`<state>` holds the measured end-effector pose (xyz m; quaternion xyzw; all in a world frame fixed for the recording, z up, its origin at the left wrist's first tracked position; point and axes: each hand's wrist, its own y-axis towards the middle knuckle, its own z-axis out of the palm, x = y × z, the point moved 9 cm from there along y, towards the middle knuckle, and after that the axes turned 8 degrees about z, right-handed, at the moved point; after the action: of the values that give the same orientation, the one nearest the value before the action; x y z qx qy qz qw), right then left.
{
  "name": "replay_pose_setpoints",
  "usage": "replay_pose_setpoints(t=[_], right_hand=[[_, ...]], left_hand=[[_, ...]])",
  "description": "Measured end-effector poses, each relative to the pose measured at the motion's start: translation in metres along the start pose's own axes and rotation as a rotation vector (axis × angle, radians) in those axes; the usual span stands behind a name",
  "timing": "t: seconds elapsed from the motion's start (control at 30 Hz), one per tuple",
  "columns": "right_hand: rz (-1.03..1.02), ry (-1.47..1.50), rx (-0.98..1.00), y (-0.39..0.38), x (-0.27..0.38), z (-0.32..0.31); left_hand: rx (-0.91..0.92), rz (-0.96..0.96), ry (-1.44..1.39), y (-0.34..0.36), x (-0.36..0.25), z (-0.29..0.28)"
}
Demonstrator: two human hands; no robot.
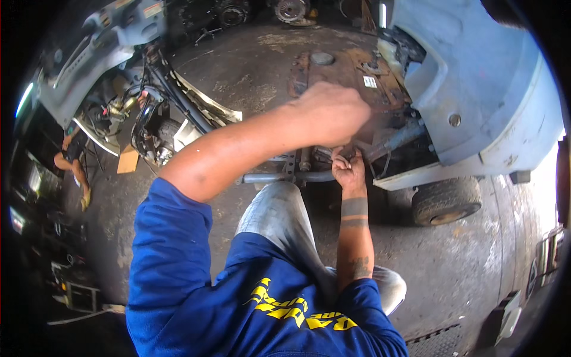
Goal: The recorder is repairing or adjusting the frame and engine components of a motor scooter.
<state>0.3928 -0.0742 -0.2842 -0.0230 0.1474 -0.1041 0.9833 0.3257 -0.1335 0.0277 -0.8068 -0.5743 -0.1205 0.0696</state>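
Left hand [338,110] clenches, contents hidden | right hand [348,171] half-curls, hold unclear | scuffed dark-grey workshop floor [461,259] | light-blue vehicle body [488,89] stands right

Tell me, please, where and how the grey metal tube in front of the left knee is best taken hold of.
I'd grip the bare left stretch of the grey tube, coming from above and the left, fingers curled around it. It looks round and runs crosswise, and that stretch lies left of the dark bracket, while the left knee crowds the near side.
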Motion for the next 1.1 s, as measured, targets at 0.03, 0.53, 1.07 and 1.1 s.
replay_pose_setpoints(t=[0.03,0.53,1.07,1.1], right_hand=[[0.008,-0.007,-0.014,-0.001,0.004,-0.003],[-1.403,-1.394,-0.959,-0.064,0.030,0.022],[0.029,0.030,-0.105,0.016,0.011,-0.022],[0.027,0.027,-0.106,0.015,0.012,-0.023]], left_hand=[[-0.003,-0.024,-0.017,-0.002,0.002,0.004],[0.279,-0.557,-0.630,-0.116,0.064,0.339],[-0.169,-0.103,-0.272,-0.040,0.029,0.018],[-0.158,-0.095,-0.261,-0.043,0.027,0.018]])
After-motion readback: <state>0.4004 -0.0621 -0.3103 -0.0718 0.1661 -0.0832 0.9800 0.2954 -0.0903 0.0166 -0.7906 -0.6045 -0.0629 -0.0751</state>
